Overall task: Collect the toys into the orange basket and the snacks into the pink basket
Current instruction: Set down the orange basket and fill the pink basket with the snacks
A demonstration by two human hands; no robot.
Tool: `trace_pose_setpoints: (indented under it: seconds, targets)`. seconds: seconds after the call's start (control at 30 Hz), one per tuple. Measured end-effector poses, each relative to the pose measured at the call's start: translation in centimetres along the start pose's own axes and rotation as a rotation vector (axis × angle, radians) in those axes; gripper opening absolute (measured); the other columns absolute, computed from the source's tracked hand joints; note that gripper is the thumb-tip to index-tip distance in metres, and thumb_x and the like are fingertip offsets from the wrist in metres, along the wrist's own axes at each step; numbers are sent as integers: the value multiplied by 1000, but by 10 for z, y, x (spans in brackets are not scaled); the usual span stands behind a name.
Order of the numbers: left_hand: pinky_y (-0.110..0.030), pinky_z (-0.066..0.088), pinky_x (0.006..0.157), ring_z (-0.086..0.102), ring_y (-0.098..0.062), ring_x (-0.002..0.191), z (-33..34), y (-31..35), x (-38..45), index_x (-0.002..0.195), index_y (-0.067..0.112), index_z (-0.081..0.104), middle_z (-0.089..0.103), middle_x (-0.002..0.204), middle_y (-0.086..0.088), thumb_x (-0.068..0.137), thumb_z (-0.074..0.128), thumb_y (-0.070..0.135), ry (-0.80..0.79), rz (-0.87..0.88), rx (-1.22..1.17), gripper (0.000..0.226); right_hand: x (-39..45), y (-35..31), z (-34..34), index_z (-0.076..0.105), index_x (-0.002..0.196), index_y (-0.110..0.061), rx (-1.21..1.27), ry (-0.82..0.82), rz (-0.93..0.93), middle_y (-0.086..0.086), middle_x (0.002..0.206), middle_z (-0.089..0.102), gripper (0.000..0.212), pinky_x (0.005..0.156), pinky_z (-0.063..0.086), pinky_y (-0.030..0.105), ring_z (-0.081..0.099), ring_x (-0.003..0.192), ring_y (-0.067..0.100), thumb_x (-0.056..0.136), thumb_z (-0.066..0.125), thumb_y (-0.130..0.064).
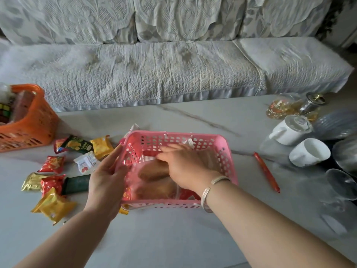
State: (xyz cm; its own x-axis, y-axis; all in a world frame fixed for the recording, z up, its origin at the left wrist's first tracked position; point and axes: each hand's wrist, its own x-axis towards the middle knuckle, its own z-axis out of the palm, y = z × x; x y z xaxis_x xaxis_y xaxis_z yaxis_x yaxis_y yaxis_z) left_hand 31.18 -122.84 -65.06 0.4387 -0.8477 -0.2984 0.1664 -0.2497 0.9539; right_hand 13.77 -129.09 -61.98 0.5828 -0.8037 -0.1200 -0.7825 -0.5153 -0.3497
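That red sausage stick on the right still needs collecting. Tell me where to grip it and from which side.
Grip the long red sausage stick around its middle, coming from above with the right hand. It lies flat on the marble table, slanting away from the pink plastic basket, with bare table on both long sides, so fingers can close across its narrow width.

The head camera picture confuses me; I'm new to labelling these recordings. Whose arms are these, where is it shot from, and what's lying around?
There is no machine here: a person wears a wide-angle camera on the head, looking down at their own bare hands. The left hand rests against the side of the pink basket; the right hand reaches inside it onto a clear bag of bread. Whether it grips the bag is unclear. On the marble table, snack packets lie scattered to the left, a red sausage stick to the right, with white cups and glassware beyond. The orange basket at far left holds a puzzle cube. A sofa stands behind.
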Motion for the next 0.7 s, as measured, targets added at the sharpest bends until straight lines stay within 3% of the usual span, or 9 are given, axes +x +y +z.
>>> trace_pose_setpoints:
  seconds: [0.1,0.23,0.33,0.43,0.53,0.6,0.7]
  targets:
    - [-53,47,105,66,-23,115,1,-5,0,109,50,70,69,126,10,93,66,6,-8,-17,4,47,-8,10,1,49,138,-24,93,118,20,-3,155,30,51,120,2,33,19,145,15,95,39,2]
    - [-55,48,103,67,-25,114,2,-11,2,113,48,70,70,124,11,92,67,8,-2,-39,-13,46,-31,48,-6,62,125,-14,198,535,156,7,141,50,49,116,27,37,43,133,22,85,46,9]
    - [-58,48,101,67,-29,114,5,-14,4,123,39,67,72,120,11,93,67,8,17,-50,-33,44,-55,107,1,59,127,-8,120,691,419,16,144,45,50,111,34,43,42,131,32,82,48,10]
    - [-57,49,101,67,-29,112,9,-18,5,128,36,64,72,120,11,92,68,10,21,-44,-20,45,-93,171,34,39,145,-15,-25,455,721,20,156,17,58,111,28,49,23,141,38,89,49,-4]
    - [-58,48,102,67,-30,114,12,-24,8,130,34,64,72,120,9,92,67,8,32,-41,-29,46,-127,208,70,2,151,-40,-12,159,905,14,159,-3,73,110,25,53,8,145,34,95,47,-24]
    - [-57,48,101,66,-30,114,14,-25,8,129,34,64,72,119,10,92,66,7,29,-41,-36,46,-131,220,79,-11,144,-53,15,136,958,12,158,-1,81,109,25,54,10,144,34,94,47,-26]
    - [-52,50,99,67,-27,112,16,-28,10,129,34,64,74,115,11,93,64,3,38,-35,-41,48,-129,233,85,-8,143,-57,34,135,982,11,159,3,78,109,28,54,21,138,36,93,43,-23]
